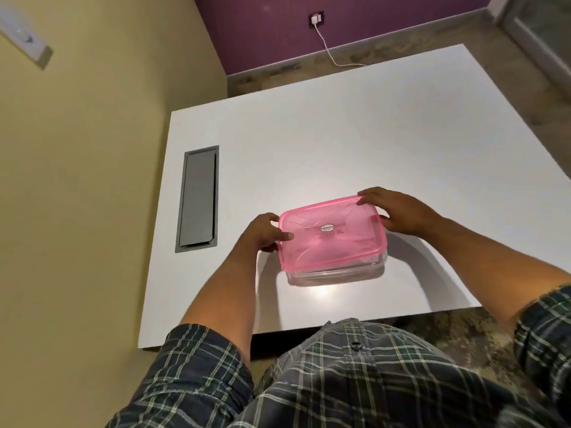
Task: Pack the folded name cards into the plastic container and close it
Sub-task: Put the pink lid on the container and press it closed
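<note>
A clear plastic container with a pink translucent lid on top stands on the white table, near its front edge. My left hand grips the lid's left edge, thumb on top and fingers curled round the side. My right hand holds the far right corner, fingers over the lid's rim. Faint pale shapes show through the lid; I cannot make out the name cards. A small oval label sits at the lid's middle.
A grey cable hatch is set into the table's left side. A white charger cable runs from a wall socket down behind the table's far edge. A beige wall stands close on the left.
</note>
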`<state>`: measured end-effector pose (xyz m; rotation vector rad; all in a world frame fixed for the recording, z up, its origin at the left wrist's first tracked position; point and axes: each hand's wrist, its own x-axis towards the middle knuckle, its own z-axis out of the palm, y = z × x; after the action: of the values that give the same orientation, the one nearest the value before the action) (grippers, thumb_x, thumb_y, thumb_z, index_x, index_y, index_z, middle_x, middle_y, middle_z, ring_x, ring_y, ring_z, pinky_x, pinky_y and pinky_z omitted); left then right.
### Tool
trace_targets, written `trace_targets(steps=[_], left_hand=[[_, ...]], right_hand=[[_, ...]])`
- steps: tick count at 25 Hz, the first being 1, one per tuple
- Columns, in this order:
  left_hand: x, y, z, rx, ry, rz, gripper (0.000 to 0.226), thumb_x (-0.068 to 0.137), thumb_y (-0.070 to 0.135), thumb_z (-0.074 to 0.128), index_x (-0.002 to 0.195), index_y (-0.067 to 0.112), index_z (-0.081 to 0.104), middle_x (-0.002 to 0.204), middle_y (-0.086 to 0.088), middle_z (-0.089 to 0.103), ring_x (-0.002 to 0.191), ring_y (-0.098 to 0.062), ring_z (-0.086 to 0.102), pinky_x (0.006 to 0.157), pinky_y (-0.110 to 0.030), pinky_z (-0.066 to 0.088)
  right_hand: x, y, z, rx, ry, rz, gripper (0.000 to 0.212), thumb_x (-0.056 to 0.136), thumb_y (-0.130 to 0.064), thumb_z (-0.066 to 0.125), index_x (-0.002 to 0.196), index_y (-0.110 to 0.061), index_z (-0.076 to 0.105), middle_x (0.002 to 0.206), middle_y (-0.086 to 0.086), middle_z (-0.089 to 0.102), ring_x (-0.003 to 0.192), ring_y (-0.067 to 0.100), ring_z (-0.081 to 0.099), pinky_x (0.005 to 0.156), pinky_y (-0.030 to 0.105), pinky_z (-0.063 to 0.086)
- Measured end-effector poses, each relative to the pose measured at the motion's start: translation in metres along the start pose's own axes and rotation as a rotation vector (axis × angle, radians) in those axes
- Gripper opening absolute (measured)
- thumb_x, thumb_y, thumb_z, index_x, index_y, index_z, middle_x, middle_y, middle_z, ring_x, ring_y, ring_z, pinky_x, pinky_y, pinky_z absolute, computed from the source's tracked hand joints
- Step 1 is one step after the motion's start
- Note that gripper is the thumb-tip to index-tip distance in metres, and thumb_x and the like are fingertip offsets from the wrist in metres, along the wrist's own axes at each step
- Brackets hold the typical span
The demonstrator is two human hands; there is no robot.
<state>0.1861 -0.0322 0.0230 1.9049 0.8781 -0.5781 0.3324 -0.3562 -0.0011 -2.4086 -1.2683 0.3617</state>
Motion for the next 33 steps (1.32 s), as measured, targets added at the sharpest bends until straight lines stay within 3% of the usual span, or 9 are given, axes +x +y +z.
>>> trace_targets(steps=[7,13,15,17,20,22,25,28,33], left_hand=[[0.006,0.002,0.000,0.109,0.013,0.063,0.070,0.070,0.019,0.091,0.130,0.016,0.055,0.106,-0.016,0.069,0.052,-0.021,0.070,0.045,-0.026,0.055],[0.009,0.001,0.002,0.161,0.004,0.050,0.073,0.069,0.018,0.092,0.131,0.018,0.055,0.081,-0.009,0.070,0.049,-0.019,0.070,0.042,-0.025,0.053],[0.011,0.002,0.003,0.176,0.014,0.050,0.075,0.069,0.018,0.092,0.133,0.018,0.054,0.080,-0.010,0.071,0.053,-0.021,0.071,0.044,-0.026,0.054],[0.012,0.004,0.003,0.216,0.013,0.052,0.074,0.069,0.018,0.092,0.133,0.015,0.055,0.079,-0.012,0.072,0.060,-0.025,0.073,0.052,-0.031,0.059],[0.013,0.013,0.005,0.379,0.022,0.072,0.060,0.069,0.022,0.091,0.119,0.005,0.063,0.081,-0.015,0.075,0.070,-0.029,0.076,0.068,-0.038,0.062],[0.014,0.021,0.007,0.531,0.044,0.087,0.052,0.068,0.028,0.091,0.106,0.003,0.067,0.081,-0.012,0.077,0.074,-0.026,0.077,0.076,-0.038,0.063],[0.017,0.031,0.008,0.581,0.019,0.080,0.046,0.068,0.029,0.091,0.096,0.000,0.069,0.078,-0.012,0.076,0.073,-0.024,0.075,0.082,-0.037,0.062],[0.020,0.029,0.007,0.501,0.023,0.100,0.034,0.075,0.028,0.086,0.080,0.004,0.062,0.080,-0.017,0.075,0.071,-0.028,0.074,0.076,-0.038,0.060],[0.022,0.020,0.012,0.293,0.200,0.103,0.032,0.092,0.030,0.066,0.083,-0.001,0.069,0.078,-0.019,0.076,0.066,-0.031,0.076,0.071,-0.038,0.063]], right_hand=[[-0.001,0.008,0.003,-0.051,-0.074,0.019,0.056,0.092,-0.009,0.066,0.144,-0.022,0.052,0.159,0.001,0.038,0.133,0.026,0.052,0.096,0.041,0.053],[-0.005,0.009,-0.001,-0.026,-0.080,0.090,0.065,0.088,0.004,0.051,0.146,-0.025,0.049,0.154,-0.005,0.044,0.127,0.019,0.056,0.092,0.033,0.052],[-0.007,0.008,0.001,-0.023,-0.077,0.089,0.057,0.094,-0.005,0.050,0.147,-0.025,0.049,0.152,-0.005,0.047,0.128,0.020,0.056,0.095,0.034,0.050],[-0.009,0.006,0.003,0.009,-0.078,0.113,0.047,0.102,-0.029,0.050,0.149,-0.025,0.047,0.152,-0.005,0.047,0.132,0.019,0.052,0.101,0.036,0.047],[-0.007,0.000,0.003,0.027,-0.110,0.184,0.066,0.094,-0.064,0.051,0.149,-0.029,0.044,0.149,-0.010,0.045,0.133,0.014,0.047,0.103,0.038,0.047],[-0.004,-0.004,0.005,-0.024,-0.119,0.192,0.074,0.089,-0.069,0.056,0.150,-0.030,0.042,0.148,-0.010,0.045,0.131,0.014,0.047,0.099,0.038,0.048],[0.006,-0.007,0.010,0.003,-0.092,0.309,0.068,0.093,-0.062,0.055,0.150,-0.028,0.043,0.141,-0.003,0.052,0.123,0.020,0.055,0.094,0.037,0.049],[0.017,-0.007,0.014,0.164,-0.075,0.453,0.060,0.095,-0.050,0.061,0.148,-0.024,0.049,0.130,0.008,0.059,0.114,0.026,0.060,0.097,0.038,0.046],[0.019,-0.005,0.017,0.395,0.007,0.548,0.049,0.093,-0.036,0.069,0.140,-0.022,0.060,0.130,0.010,0.066,0.116,0.025,0.061,0.091,0.028,0.042]])
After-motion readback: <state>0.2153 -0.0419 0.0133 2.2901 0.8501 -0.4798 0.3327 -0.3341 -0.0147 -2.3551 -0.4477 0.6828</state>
